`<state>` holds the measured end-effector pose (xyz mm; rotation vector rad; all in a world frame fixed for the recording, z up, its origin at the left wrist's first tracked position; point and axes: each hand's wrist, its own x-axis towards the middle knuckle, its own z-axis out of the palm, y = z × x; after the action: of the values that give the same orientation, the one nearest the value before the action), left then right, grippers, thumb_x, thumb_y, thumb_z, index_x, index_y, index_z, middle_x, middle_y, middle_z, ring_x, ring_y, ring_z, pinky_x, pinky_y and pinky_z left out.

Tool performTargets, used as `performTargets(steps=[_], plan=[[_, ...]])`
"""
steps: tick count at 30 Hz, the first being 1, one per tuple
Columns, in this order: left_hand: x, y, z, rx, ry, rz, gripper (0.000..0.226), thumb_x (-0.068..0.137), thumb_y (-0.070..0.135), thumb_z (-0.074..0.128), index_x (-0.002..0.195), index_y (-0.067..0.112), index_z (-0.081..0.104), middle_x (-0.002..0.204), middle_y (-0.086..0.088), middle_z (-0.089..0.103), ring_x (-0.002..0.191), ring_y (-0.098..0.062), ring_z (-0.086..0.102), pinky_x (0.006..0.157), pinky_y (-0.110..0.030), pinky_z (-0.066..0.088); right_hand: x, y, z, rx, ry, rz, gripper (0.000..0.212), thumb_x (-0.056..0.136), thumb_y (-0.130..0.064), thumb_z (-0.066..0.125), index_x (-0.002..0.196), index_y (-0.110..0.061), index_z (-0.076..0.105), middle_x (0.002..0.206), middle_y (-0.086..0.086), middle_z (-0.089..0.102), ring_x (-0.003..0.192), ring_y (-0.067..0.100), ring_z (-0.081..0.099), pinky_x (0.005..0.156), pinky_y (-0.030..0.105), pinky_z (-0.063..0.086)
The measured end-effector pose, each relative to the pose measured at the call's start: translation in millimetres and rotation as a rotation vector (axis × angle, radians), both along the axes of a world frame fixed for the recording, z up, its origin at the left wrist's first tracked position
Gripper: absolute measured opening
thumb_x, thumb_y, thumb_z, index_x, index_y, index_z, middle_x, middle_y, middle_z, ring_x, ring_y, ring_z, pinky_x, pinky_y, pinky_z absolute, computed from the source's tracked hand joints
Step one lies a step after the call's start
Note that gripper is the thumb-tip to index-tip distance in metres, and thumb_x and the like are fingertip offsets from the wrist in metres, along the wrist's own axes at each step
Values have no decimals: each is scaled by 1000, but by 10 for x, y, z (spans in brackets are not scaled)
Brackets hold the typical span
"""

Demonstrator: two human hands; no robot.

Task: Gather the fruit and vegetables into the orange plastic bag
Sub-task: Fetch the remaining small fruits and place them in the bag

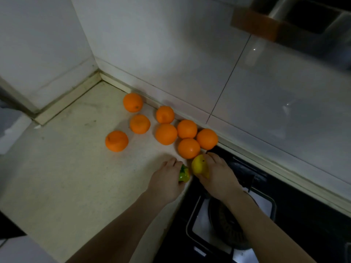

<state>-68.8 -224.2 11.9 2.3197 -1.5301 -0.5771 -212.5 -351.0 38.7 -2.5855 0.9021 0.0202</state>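
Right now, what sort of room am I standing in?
Most likely a home kitchen: a black gas hob with a burner sits beside the pale countertop, an extractor hood hangs above, and oranges lie loose by the glossy wall panels.

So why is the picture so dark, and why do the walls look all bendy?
Head view: dim light greys the pale speckled countertop; the wide-angle lens bends the glossy white wall panels, dotted with glare; the brown-trimmed range hood is blurred; the left hand gripping the shiny green vegetable and right hand gripping the yellow pear-shaped fruit look soft.
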Motion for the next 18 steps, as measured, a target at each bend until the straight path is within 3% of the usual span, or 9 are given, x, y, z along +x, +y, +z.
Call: performTargets(steps=[9, 18], plan=[[54, 105, 213, -70, 16, 31, 43, 81, 37, 63, 120, 22, 52, 121, 2, 49, 106, -18, 50, 82, -38, 50, -22, 121, 187, -54, -40, -43, 67, 82, -33, 68, 140, -13, 41, 136, 10, 47, 118, 29, 47, 98, 36, 39], [56, 656, 848, -212, -69, 37, 50, 78, 37, 67, 122, 18, 53, 124, -1, 49, 108, -22, 50, 80, -40, 51, -171, 677, 829, -137, -117, -94, 68, 84, -40, 66, 141, -13, 40, 140, 8, 44, 124, 28, 42, 101, 36, 38]])
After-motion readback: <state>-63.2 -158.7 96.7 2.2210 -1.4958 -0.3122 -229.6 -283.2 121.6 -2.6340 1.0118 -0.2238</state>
